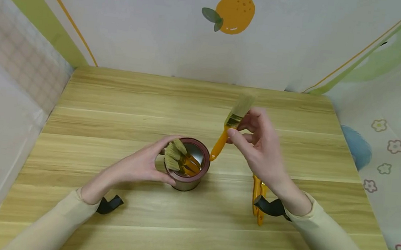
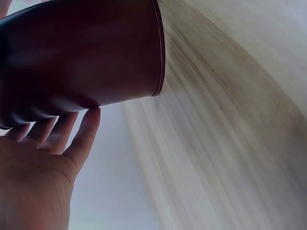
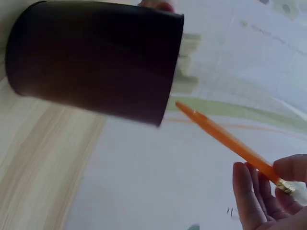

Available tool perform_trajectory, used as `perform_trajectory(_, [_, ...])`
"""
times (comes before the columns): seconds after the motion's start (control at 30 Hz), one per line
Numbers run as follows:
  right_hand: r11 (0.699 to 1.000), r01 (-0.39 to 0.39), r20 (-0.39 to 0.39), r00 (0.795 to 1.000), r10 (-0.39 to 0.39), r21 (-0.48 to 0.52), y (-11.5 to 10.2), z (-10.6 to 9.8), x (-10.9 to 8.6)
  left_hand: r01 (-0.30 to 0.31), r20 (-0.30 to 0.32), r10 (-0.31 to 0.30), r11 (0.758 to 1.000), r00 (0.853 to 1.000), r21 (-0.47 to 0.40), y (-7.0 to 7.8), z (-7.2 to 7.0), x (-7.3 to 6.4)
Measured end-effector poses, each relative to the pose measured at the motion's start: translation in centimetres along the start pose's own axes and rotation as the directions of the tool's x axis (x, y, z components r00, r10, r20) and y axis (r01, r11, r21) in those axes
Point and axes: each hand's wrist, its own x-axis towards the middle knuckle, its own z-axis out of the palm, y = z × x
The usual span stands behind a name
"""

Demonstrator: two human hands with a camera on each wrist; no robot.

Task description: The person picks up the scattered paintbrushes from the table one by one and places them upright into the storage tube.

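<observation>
A round dark red can [image 1: 186,184] stands on the wooden table, with several paintbrushes [image 1: 173,154] inside, bristles up and leaning toward its left rim. Around the can's left side my left hand [image 1: 142,161] holds it, thumb in front and fingers behind; the left wrist view shows the fingertips [image 2: 89,120] against its wall. My right hand [image 1: 261,147] pinches another paintbrush [image 1: 226,133] near its metal band, bristles up and orange handle slanting down. In the right wrist view the tip of this orange handle [image 3: 220,134] is close beside the can's rim, outside it.
More orange-handled brushes [image 1: 258,203] lie on the table, partly hidden under my right wrist. The wooden table [image 1: 138,240] meets a white printed sheet [image 1: 151,31] at the back, and further printed sheets border both sides.
</observation>
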Motion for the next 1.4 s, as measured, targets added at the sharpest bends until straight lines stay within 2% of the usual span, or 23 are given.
perform_trajectory(0.1, [0.995,0.068,0.029,0.997,-0.066,-0.073,-0.3,1.3,0.4,0.006,0.005,-0.006,1.000,1.000,0.004,0.1,0.0,0.1])
perform_trajectory(0.2, [0.977,0.138,0.069,0.989,-0.128,-0.162,0.0,2.2,0.6,0.008,0.005,-0.008,1.000,1.000,0.014,0.1,-0.1,0.3])
perform_trajectory(0.33, [0.958,0.170,0.116,0.982,-0.147,-0.232,0.8,2.9,0.5,-0.011,0.007,0.011,1.000,1.000,0.004,0.1,0.1,0.4])
perform_trajectory(0.6, [0.932,0.146,0.186,0.979,-0.087,-0.333,2.9,3.8,-0.3,-0.009,0.009,0.009,1.000,1.000,-0.026,0.1,0.6,0.3])
perform_trajectory(0.87, [0.931,0.136,0.223,0.973,-0.061,-0.338,4.5,4.5,-1.2,0.002,0.005,-0.002,1.000,1.000,0.014,0.3,0.7,0.4])
perform_trajectory(1.13, [0.933,0.081,0.183,0.983,-0.017,-0.350,4.7,4.3,-1.8,0.020,0.005,-0.020,1.000,1.000,0.016,0.3,0.9,0.5])
perform_trajectory(1.4, [0.957,0.023,0.116,0.993,0.011,-0.288,4.2,1.5,-2.3,0.016,0.003,-0.016,1.000,1.000,0.009,0.3,1.0,0.7])
